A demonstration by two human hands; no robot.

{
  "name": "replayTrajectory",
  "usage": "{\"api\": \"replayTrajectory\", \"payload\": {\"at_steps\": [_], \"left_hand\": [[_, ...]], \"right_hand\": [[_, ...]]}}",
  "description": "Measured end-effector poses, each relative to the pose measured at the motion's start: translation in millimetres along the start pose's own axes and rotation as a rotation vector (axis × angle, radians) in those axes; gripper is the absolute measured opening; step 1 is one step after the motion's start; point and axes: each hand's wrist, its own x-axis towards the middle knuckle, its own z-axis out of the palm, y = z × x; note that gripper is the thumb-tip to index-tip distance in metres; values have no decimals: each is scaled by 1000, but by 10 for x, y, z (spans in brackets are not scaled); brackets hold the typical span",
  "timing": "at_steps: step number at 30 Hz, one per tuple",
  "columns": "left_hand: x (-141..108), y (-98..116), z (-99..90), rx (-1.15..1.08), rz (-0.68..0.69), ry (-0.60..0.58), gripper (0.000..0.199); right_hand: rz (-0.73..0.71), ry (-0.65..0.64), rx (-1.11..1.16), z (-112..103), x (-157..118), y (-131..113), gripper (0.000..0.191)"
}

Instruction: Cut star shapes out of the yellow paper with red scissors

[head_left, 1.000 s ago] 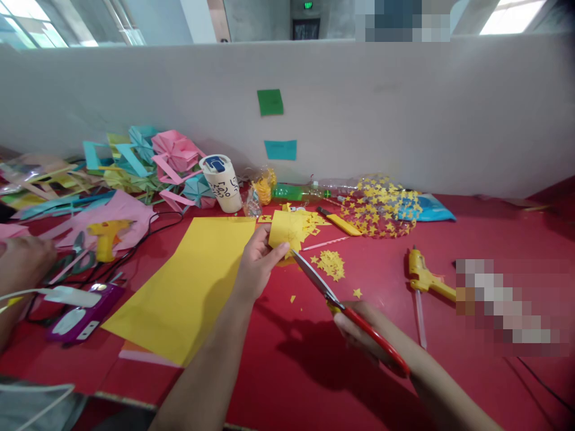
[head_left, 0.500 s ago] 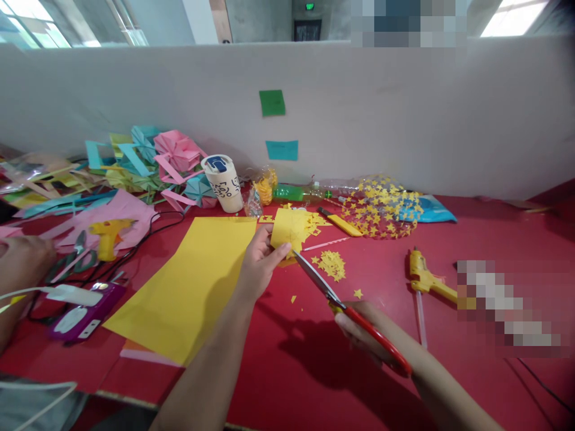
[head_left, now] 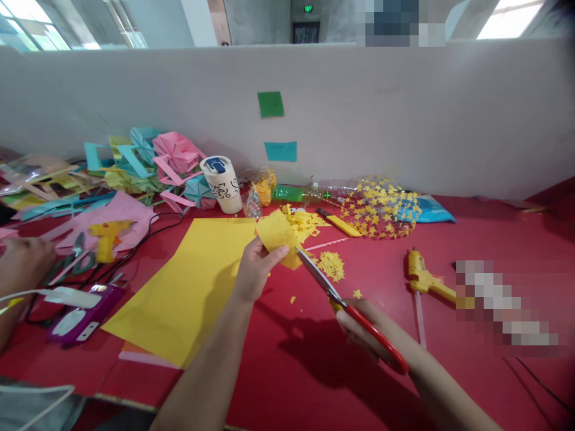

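My left hand (head_left: 256, 266) pinches a small piece of yellow paper (head_left: 276, 232) between thumb and fingers, and faint pencil-like marks show on it. In my right hand (head_left: 359, 326) is a pair of scissors (head_left: 332, 293) with red handles. Their blade tips meet the paper's right edge, close to my left thumb. Behind the paper lies a heap of yellow scraps (head_left: 308, 221). A pile of small yellow paper stars (head_left: 331, 265) sits right of the blades, with one loose star (head_left: 357, 294) nearer me. Large yellow sheets (head_left: 193, 287) lie under my left forearm.
A yellow utility knife (head_left: 344, 224), a glue gun (head_left: 422, 275) and a bag of stars (head_left: 381, 206) are to the right. Leftward stand a white cup (head_left: 222, 185), folded paper shapes (head_left: 175, 152), another glue gun (head_left: 108, 239) and a purple power strip (head_left: 90, 311). Another person's hand (head_left: 27, 260) rests far left.
The small paper in my left hand has tilted and turned to the left, with my left hand shifting slightly left. The scissors have stayed almost in place.
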Motion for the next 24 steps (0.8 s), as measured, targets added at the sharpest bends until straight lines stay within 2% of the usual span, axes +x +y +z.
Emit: {"api": "replayTrajectory", "payload": {"at_steps": [6,13,24], "left_hand": [[-54,-64,20,73,-77,18,13],[-99,-72,83,125,-97,-25,16],[-78,-72,66,144,-105,-56,16]], "right_hand": [[-43,9,10,7,-3,4,58],[-68,60,30,75,-47,-55,55],[-98,57,8,70,-50,-53,55]]}}
